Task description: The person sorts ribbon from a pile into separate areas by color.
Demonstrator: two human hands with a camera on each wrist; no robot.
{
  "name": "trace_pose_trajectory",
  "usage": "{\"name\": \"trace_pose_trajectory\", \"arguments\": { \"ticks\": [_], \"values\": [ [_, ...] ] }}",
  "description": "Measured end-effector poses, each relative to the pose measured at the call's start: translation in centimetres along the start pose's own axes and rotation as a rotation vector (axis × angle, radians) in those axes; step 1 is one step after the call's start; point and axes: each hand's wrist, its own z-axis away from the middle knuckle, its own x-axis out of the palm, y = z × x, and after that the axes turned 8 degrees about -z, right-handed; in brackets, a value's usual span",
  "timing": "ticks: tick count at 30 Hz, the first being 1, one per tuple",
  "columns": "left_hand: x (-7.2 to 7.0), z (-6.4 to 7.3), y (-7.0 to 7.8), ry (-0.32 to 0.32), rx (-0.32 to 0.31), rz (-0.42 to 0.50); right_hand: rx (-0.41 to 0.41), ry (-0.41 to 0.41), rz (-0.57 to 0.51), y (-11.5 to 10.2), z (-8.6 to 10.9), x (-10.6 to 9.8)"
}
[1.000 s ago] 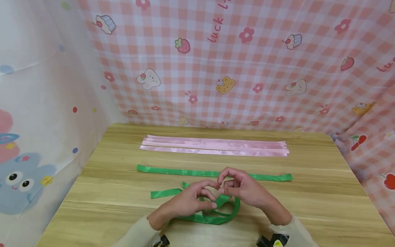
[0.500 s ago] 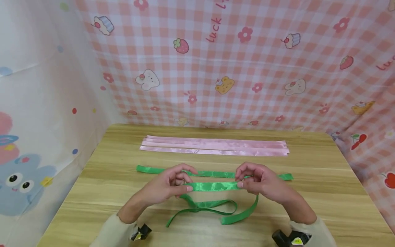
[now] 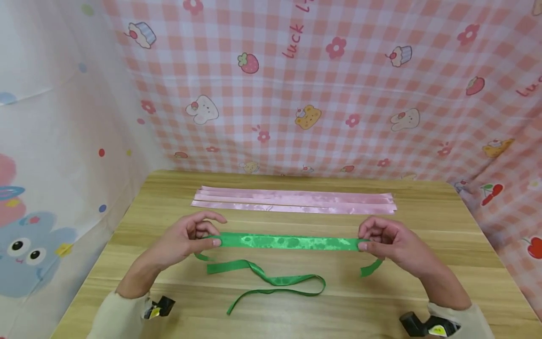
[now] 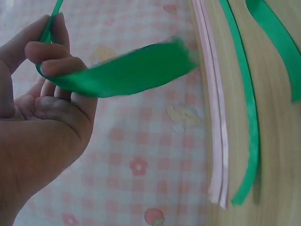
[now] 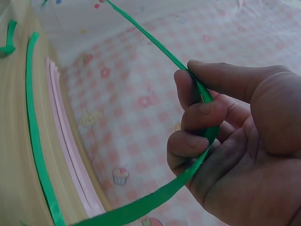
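A green satin ribbon (image 3: pixel 288 241) is stretched level between the two hands, held above the table. My left hand (image 3: pixel 183 238) pinches it between thumb and fingers near one end, and a short tail (image 4: pixel 127 70) hangs past the fingers. Near the other end my right hand (image 3: pixel 391 242) pinches it too, its tail (image 5: pixel 146 202) curving down below the palm. Behind the stretched ribbon, a second green ribbon (image 4: pixel 247 89) lies straight on the table, hidden in the head view. Closer to the body, a third green ribbon (image 3: pixel 292 281) lies twisted in a loose loop.
Several pink ribbons (image 3: pixel 292 200) lie side by side along the back of the wooden table (image 3: pixel 271 320). A pink checked cloth (image 3: pixel 271 94) hangs behind the table, and a white printed cloth (image 3: pixel 63 141) hangs on the left.
The hands were close together over the tangled green ribbons. They have drawn apart, left and right, lifting one ribbon and pulling it taut, slightly farther from the body.
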Motion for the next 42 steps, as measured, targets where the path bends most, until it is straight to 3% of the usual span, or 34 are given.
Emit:
{"name": "trace_pose_trajectory", "arguments": {
  "ticks": [5,13,19,26,32,42],
  "values": [
    [-1.2,0.6,-1.1,0.014,0.0,0.005,0.026,0.031,0.042,0.2,0.7,-0.8],
    [-2.8,1.6,-2.0,0.024,-0.134,-0.07,0.121,0.032,0.097,0.6,1.9,-2.4],
    [-3.9,2.1,-2.6,0.03,-0.178,-0.103,0.158,0.041,0.116,1.0,2.8,-3.7],
    [-4.6,2.2,-3.7,0.057,-0.234,-0.136,0.208,0.063,0.138,1.9,3.6,-4.9],
    [-5.1,2.6,-4.6,0.068,-0.255,-0.111,0.252,0.114,0.146,3.1,4.4,-6.1],
    [-5.8,2.7,-7.2,0.111,-0.326,-0.126,0.308,0.168,0.187,5.4,5.9,-7.9]
  ]
}}
